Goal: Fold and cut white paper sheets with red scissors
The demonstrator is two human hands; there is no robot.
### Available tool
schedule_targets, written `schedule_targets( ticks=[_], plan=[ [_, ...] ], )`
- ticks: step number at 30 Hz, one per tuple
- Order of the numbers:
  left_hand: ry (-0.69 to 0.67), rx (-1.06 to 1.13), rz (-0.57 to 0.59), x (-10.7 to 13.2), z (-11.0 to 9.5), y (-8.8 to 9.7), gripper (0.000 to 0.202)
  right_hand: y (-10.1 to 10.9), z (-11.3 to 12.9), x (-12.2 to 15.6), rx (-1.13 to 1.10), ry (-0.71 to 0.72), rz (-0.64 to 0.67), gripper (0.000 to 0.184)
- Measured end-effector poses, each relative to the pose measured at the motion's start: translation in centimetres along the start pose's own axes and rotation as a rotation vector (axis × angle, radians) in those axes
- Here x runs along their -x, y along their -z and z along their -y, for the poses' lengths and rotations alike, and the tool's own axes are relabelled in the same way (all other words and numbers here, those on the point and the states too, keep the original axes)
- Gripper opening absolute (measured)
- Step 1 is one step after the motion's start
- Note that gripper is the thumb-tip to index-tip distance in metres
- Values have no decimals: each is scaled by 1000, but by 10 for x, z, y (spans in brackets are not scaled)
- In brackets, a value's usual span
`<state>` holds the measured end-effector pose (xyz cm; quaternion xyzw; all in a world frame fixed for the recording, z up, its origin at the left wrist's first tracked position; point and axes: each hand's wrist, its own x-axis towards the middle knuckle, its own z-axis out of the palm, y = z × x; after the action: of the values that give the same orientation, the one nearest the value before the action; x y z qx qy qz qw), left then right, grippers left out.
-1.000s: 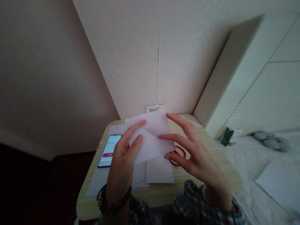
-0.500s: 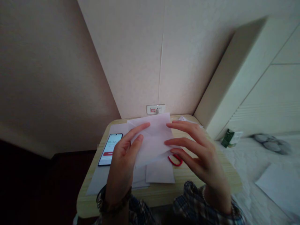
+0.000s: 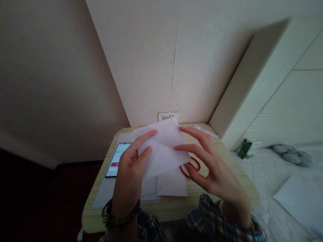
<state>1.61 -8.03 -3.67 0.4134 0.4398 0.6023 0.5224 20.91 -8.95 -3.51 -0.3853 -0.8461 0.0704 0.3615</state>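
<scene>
A creased white sheet of paper (image 3: 164, 153) is held up above the small table, tilted, its corner pointing to the wall. My left hand (image 3: 131, 164) grips its left side, with thumb and index finger on the near face. At the right edge, my right hand (image 3: 212, 164) has the middle finger on the paper and the index fingertip at the border. Its thumb is by the lower right corner, partly behind the sheet. Below lies a folded piece of white paper (image 3: 172, 186). Red scissor-like handles (image 3: 198, 163) show beside the right thumb; the rest is covered.
The phone (image 3: 117, 161) with a lit timer lies on papers at the left of the wooden table (image 3: 97, 220). A folded paper (image 3: 204, 131) sits at the back right. A wall socket (image 3: 161, 116) is behind. On the bed are a green box (image 3: 244, 149) and paper (image 3: 297, 201).
The held sheet has turned and tilted, its right corner dropping lower, and creases show more. My right fingers have shifted slightly left along its edge. More of the red handles is visible.
</scene>
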Motion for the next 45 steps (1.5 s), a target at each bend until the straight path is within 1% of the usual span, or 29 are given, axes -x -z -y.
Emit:
schedule_targets(
  ticks=[3,5,8,12,14,17,21,23,24,26,28,30,32,34,37,38,40,42,45],
  plan=[
    [58,41,41,0,-2,-1,35,1,1,1,6,8,-4,34],
    [56,28,39,0,-3,-1,32,2,3,1,9,14,4,33],
    [-1,-54,36,2,-2,-1,27,2,5,1,-2,8,15,37],
    [-140,-216,24,3,-1,1,22,1,7,0,-29,-10,32,51],
    [-190,-295,35,4,-1,1,21,0,7,-1,-46,-14,11,53],
    [-238,-360,87,4,-1,1,20,0,6,0,-63,-9,-64,43],
    [-247,-364,88,7,-4,-3,19,0,2,2,-92,-29,-185,17],
    [-270,-372,118,10,-6,-4,28,-1,0,2,-154,-62,-253,8],
    [-285,-374,139,11,-6,-4,34,-2,-1,1,-195,-74,-285,7],
    [-320,-384,199,11,-7,-2,47,-4,-2,0,-275,-90,-335,7],
    [-338,-416,290,10,-7,1,59,-6,-2,-2,-333,-109,-366,10],
    [-332,-429,399,8,-8,3,69,-7,-2,-3,-355,-137,-390,14],
    [-307,-408,452,5,-8,3,73,-8,-1,-5,-356,-157,-404,15],
    [-299,-419,428,3,-8,2,68,-8,-1,-5,-361,-172,-404,15],
    [-298,-488,317,3,-7,-4,38,-8,-1,-6,-353,-181,-401,15],
    [-289,-488,272,4,-6,-5,28,-8,-1,-6,-347,-178,-401,14],
    [-269,-443,192,6,-6,-9,14,-8,0,-6,-335,-172,-390,13],
    [-265,-363,129,8,-7,-11,8,-7,0,-6,-326,-169,-372,12],
    [-282,-302,79,9,-7,-13,5,-7,0,-6,-325,-171,-347,11]
  ],
)
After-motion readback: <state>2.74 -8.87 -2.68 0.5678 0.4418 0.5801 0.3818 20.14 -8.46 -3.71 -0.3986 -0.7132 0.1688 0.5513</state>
